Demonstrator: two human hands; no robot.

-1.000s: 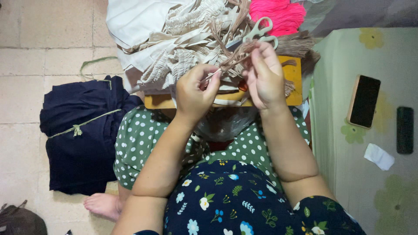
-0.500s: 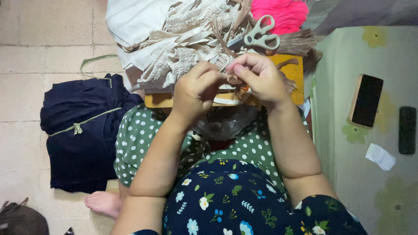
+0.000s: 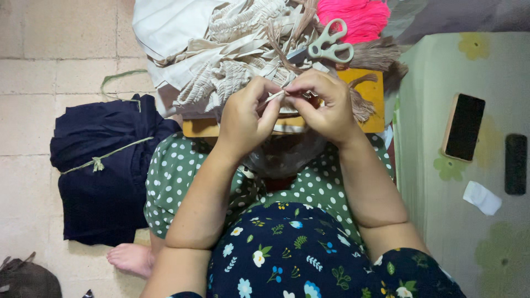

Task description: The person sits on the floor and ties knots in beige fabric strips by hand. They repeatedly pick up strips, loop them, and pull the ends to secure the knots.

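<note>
— Head view: where do we have the cord?
— Pinched between our hands. Left hand and right hand both grasp the short beige cord, which runs sideways, fingertip to fingertip, above the yellow board.
— Nearer hand?
— Neither; scissors lie just beyond the right.

2 hands, 1 pair of scissors, 1 phone, 1 remote, 1 pink yarn ball
</note>
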